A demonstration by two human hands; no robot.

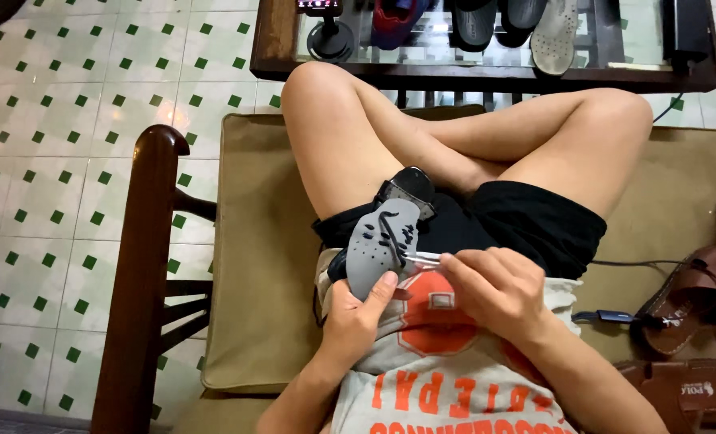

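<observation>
1. At the bottom centre of the frame, the person's left hand [356,315] comes up from the lower edge and grips a grey shoe insole [379,245], thumb pressed on its near edge, fingers wrapped behind it.
2. Just to the right, the right hand [498,289] is closed in a narrow pinch on a thin white tool [422,258]; I cannot tell exactly what kind. Its tip touches the insole's right edge.
3. The insole stands tilted over the lap in the middle of the frame, its face marked with dark squiggles. Behind its upper end sits a black sandal [408,189], touching or overlapping it.
4. The person sits cross-legged in black shorts [535,225] and a grey shirt with orange print [446,386], on a tan seat cushion [265,257].
5. At the lower right, brown leather sandals [687,301] lie on the cushion, with a small dark gadget on a cable [611,317] just beside them.
6. On the left runs a dark wooden armrest [141,273], and beyond it a white floor with green squares [60,120].
7. Along the top edge stands a glass-topped wooden table [273,40] carrying dark shoes and a pale insole [555,36].
</observation>
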